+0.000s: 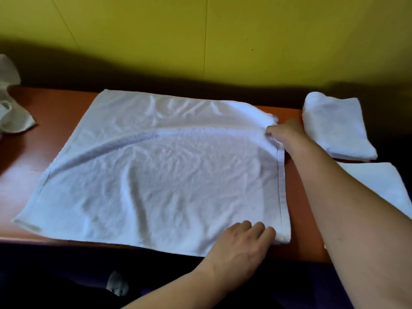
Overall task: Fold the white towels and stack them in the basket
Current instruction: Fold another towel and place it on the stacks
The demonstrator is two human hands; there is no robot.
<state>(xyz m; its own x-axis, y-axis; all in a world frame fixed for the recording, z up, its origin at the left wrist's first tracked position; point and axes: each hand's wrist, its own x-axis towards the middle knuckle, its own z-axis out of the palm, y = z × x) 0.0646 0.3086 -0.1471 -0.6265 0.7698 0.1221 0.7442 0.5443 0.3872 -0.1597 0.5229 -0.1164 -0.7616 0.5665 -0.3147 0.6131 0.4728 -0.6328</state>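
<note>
Spread towel: your white towel point(156, 170) lay opened out across the reddish-brown tabletop point(296, 210), wrinkled, with a long raised crease running from its left edge up toward the far right corner. Its near edge lay along the front edge of the tabletop.
Right hand: your right hand point(284, 132) was at the towel's far right corner, arm reaching in from the lower right. Its fingers were curled and pinching the bunched cloth of that corner.
Left hand: your left hand point(243, 244) rested flat on the towel near its near right corner. Its fingers point(258, 228) were straight and close together, pressing the cloth down onto the tabletop.
Folded towel: a folded white towel point(336, 128) sat at the right end of the tabletop, just beside your right hand and apart from the spread towel.
Second folded piece: another flat white cloth point(383, 186) showed just nearer than the folded towel, partly hidden by your right forearm.
Unfolded heap: a crumpled pile of white cloth point(11, 112) lay at the far left end of the tabletop, well apart from the spread towel.
Wall: a yellow-green wall point(200, 36) stood behind the tabletop.
Basket: you had none in view.
</note>
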